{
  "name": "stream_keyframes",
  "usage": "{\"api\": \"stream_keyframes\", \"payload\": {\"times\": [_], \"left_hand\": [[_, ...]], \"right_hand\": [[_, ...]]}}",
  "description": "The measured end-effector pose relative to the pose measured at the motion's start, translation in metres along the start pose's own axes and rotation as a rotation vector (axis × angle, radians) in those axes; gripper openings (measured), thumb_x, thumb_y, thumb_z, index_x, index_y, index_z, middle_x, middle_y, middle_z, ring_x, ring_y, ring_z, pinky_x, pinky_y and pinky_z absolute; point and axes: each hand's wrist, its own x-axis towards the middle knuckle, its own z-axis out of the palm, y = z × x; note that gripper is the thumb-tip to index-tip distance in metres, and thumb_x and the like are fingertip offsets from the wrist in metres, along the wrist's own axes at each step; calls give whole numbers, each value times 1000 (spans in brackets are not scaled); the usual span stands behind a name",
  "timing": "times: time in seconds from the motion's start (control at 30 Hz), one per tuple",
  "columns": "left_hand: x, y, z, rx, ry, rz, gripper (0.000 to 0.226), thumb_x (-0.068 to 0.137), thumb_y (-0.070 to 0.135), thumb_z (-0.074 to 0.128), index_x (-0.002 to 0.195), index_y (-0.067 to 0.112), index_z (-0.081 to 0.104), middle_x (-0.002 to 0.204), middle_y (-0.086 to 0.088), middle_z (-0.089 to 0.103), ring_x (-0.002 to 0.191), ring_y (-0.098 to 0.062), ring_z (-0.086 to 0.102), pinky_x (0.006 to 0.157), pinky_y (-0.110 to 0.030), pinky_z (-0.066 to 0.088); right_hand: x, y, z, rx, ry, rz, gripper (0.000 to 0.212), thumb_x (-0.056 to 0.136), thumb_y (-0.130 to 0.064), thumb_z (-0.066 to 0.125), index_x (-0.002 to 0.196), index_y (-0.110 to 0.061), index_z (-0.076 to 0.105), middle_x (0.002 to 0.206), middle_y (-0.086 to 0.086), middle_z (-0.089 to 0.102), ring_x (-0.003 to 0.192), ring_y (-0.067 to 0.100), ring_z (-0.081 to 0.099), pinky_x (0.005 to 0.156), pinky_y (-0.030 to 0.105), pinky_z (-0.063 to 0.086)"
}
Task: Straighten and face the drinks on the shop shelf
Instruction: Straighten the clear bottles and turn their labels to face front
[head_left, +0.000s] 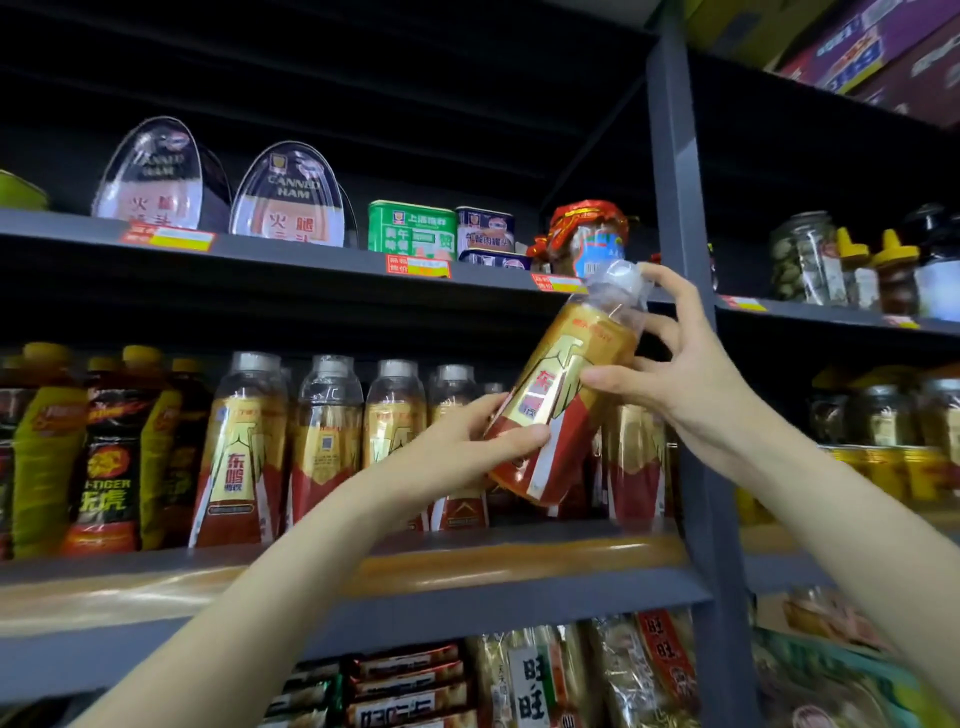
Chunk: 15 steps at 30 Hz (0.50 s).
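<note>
The drinks shelf (519, 553) is seen across the middle of the view, between a tier of canned ham and tins above and packets of snacks below. On it a row of gold-and-red bottles (332, 447) is stood upright, left of the grey upright post (691, 364). Of these, the leftmost is turned with its main label to the front, while the one just right of it is shown with a code panel forward, so the row is judged only partly faced. Further left, yellow-and-black energy drinks (104, 457) are packed close together and are seen at mixed angles; some straightening appears to be left there as well.

One held bottle (563, 400) is lifted clear of the shelf, in front of the right end of the row, and is tilted with its clear cap up and to the right. Its lower body is gripped by the left hand (478, 441), fingers and thumb curled round it. Its upper part is gripped by the right hand (691, 374), with the thumb on the label and the fingers curled round behind the neck. This bottle has yet to be set back upright and label-forward, so the task is judged to be in progress, not near its end.
</note>
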Motion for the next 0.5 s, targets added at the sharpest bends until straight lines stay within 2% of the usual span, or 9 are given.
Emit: {"api": "stream_keyframes", "payload": {"times": [0.1,0.2,0.27,0.33,0.4,0.5], "left_hand": [[-8,6,0,-311,-11,-114,51,70,39,66,117,23,55,107,0,70,98,-15,67,82,-32,56],[-16,12,-2,-438,5,-208,49,64,42,66,107,19,62,97,-2,69,91,-14,64,70,-26,55],[-22,19,-8,-456,-19,-282,50,59,44,67,102,18,63,92,-3,69,85,-14,64,63,-25,55],[-28,25,-14,-406,-68,-344,56,59,48,67,105,17,63,100,-7,68,91,-21,65,66,-30,57],[-35,25,-17,-380,-104,-370,57,63,48,66,111,17,61,108,-10,66,95,-27,65,73,-36,57],[-46,21,-18,-518,-106,-350,55,71,36,65,122,15,56,119,-15,63,97,-31,66,78,-45,56]], "right_hand": [[2,-11,4,59,-45,80,95,57,-16,79,132,-48,31,125,1,53,97,17,69,74,35,59],[2,-19,11,-16,-86,216,107,60,-27,78,143,-47,15,114,7,62,90,19,71,70,34,59],[-2,-24,15,-69,-94,261,104,67,-32,77,145,-47,10,111,9,63,82,22,72,63,34,59],[-6,-27,17,-47,-74,294,98,71,-30,77,144,-43,14,112,11,62,78,23,73,59,33,58],[-9,-26,19,13,-62,344,96,65,-30,78,143,-38,22,115,14,61,76,26,73,59,34,59],[-13,-20,19,148,-85,452,94,60,-29,77,142,-33,29,125,17,57,80,30,72,61,36,59]]}}
